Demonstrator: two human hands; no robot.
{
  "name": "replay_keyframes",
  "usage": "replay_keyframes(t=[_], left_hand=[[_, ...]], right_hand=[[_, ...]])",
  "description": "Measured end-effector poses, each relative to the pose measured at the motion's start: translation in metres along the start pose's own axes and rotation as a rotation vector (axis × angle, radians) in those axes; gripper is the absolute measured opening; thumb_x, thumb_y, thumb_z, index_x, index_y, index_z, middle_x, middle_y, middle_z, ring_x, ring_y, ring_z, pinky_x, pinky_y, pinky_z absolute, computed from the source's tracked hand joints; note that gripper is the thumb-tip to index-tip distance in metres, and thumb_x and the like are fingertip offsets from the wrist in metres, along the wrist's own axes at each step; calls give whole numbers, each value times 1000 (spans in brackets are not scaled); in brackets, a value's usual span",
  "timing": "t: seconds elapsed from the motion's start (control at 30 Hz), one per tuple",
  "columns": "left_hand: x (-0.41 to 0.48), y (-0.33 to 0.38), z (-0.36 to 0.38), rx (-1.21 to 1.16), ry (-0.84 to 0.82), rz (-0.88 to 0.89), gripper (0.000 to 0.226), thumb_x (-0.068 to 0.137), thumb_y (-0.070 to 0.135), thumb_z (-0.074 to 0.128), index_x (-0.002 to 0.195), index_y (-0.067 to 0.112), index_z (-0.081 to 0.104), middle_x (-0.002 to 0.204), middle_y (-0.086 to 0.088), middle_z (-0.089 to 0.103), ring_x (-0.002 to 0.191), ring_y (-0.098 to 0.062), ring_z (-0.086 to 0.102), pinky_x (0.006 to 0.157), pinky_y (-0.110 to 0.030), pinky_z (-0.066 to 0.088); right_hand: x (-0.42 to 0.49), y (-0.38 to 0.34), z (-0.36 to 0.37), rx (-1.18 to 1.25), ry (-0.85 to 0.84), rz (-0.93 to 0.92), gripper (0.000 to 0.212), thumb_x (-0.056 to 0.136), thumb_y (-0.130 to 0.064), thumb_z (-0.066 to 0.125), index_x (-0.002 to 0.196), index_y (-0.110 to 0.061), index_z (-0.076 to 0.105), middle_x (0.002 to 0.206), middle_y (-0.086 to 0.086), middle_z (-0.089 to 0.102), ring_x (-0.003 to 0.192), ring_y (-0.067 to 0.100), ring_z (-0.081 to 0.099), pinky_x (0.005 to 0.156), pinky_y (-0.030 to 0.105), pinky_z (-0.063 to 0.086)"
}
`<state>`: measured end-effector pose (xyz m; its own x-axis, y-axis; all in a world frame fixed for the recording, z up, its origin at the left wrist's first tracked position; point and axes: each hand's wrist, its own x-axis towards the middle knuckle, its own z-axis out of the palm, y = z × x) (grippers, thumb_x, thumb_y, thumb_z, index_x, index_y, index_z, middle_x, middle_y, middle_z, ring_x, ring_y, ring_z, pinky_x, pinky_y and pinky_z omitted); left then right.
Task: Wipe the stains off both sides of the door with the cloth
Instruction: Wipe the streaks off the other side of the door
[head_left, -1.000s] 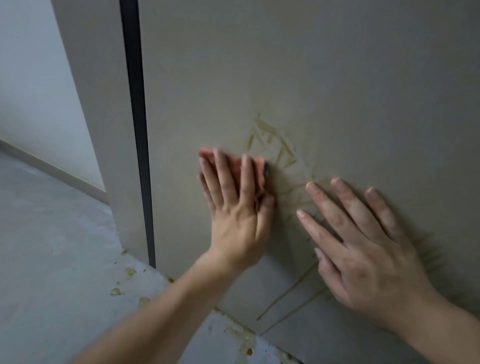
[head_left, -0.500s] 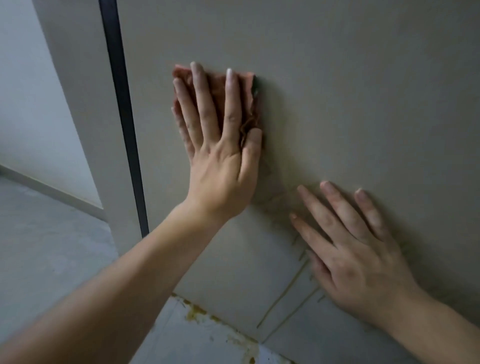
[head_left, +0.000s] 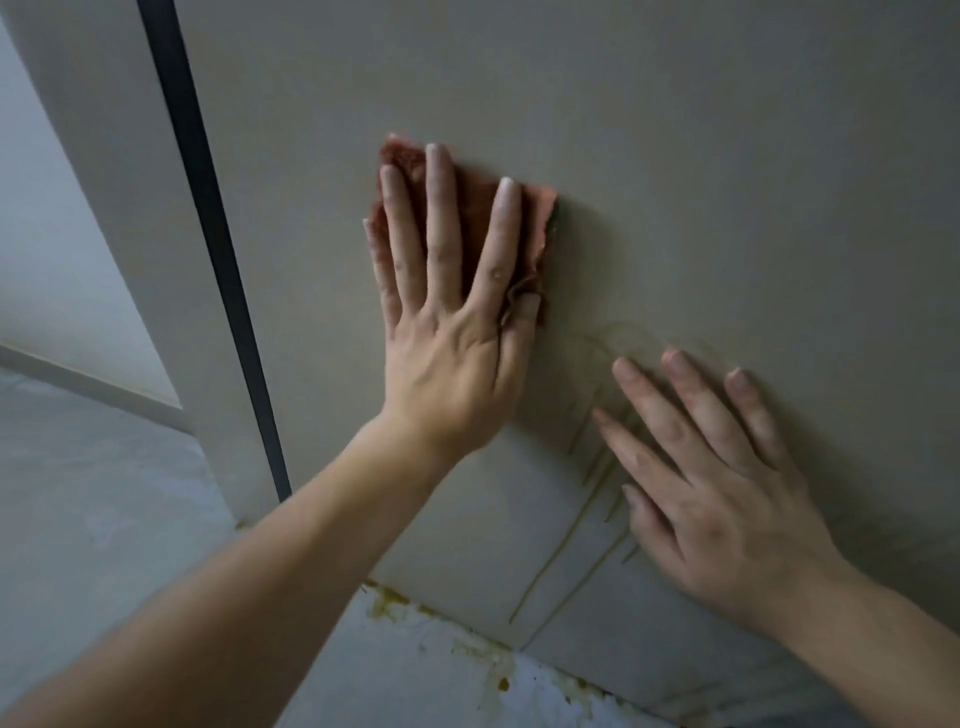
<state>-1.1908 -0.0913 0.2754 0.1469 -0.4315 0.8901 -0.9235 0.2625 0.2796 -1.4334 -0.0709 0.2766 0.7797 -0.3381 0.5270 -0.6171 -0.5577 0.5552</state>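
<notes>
The pink-red cloth (head_left: 475, 218) is lying flat against the beige door (head_left: 675, 156), left of the panel's middle and well above its bottom edge, with a bunched fold showing at its lower right corner. The left hand (head_left: 452, 343) is pressing it to the surface, its fingers (head_left: 439, 208) stretched straight and slightly fanned over the fabric, the thumb lying along the right side against that fold; the hand is covering most of the cloth, so only its top, right edge and the strips between the fingers are showing. Just right of and below the cloth, faint yellowish stains (head_left: 597, 467) are marking the door, a thin smear curving near the thumb and longer streaks running down towards the bottom edge. The right hand (head_left: 727, 514) is resting flat on the door beside those streaks, its fingers (head_left: 691, 410) straight and spread wide, holding nothing, its little-finger side partly overlapping the marks. A dark vertical strip (head_left: 221, 260) is running down the door's left edge, with a pale panel (head_left: 130, 208) just beyond it. Brownish-yellow splatter (head_left: 389, 605) is sitting on the grey floor (head_left: 104, 519) along the door's bottom edge. Further left, a light wall (head_left: 52, 234) is meeting the floor at a pale baseboard (head_left: 88, 384).
</notes>
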Motion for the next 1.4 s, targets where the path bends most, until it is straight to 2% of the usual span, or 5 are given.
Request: replay_keyframes(t=[0.2,0.43,0.57,1.13,1.4], left_hand=[[-115,24,38,47,-184,140,78,100,40,46,164,33,2,171,-5,-18,157,-37,-15,127,-55,-6],[-30,21,21,33,-55,119,60,108,41,33,162,21,15,165,-24,2,153,-51,-3,125,-59,-5],[-104,31,39,51,-171,194,65,107,43,34,164,33,5,171,-7,-18,157,-39,-16,126,-57,-4],[-101,22,36,167,-214,411,72,100,43,51,162,34,18,170,-8,6,159,-33,-5,128,-53,1],[3,68,9,73,-84,393,61,106,33,48,158,17,22,165,-22,15,150,-54,10,125,-62,4]], right_hand=[[-8,7,-1,6,2,4,50,92,-25,56,141,-16,62,165,9,32,156,30,22,128,50,10],[-25,17,-1,-12,23,26,52,95,-25,52,145,-13,57,164,11,34,156,33,22,128,52,9],[-28,12,-1,24,26,58,52,94,-25,53,144,-12,59,165,11,32,156,32,21,128,52,9],[-49,19,1,33,15,107,59,97,-24,49,154,-10,45,168,10,26,158,29,16,129,48,6],[-70,21,-2,78,27,242,56,98,-26,50,151,-10,48,169,8,22,159,29,11,128,52,7]])
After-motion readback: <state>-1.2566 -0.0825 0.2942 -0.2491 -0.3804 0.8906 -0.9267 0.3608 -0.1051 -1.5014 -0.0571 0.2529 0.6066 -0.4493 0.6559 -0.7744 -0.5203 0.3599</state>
